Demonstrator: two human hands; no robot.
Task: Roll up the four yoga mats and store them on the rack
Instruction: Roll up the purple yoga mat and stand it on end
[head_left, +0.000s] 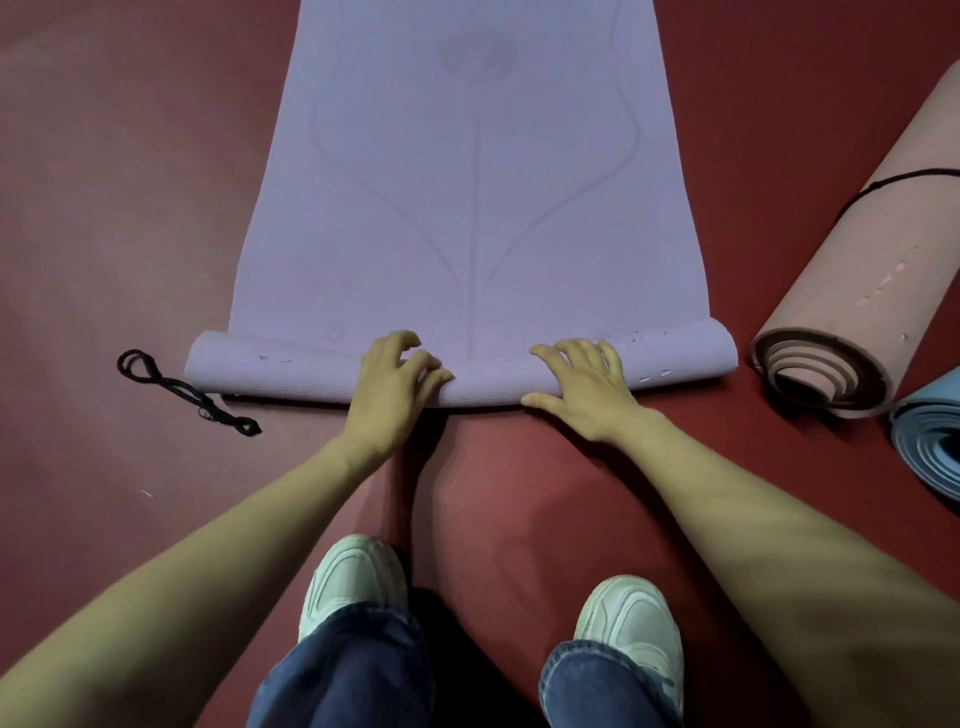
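— Lilac mat?
— Flat on the red floor, near end curled into a thin roll just ahead of the white shoes.
— Hands?
— Both on the roll. Left hand curled, fingertips pressing its top; right hand spread flat, thumb at the near edge. Neither closed around it.
— Elsewhere?
— Black strap just left of the roll. Pink mat rolled and tied, at right; blue mat rolled beside it.
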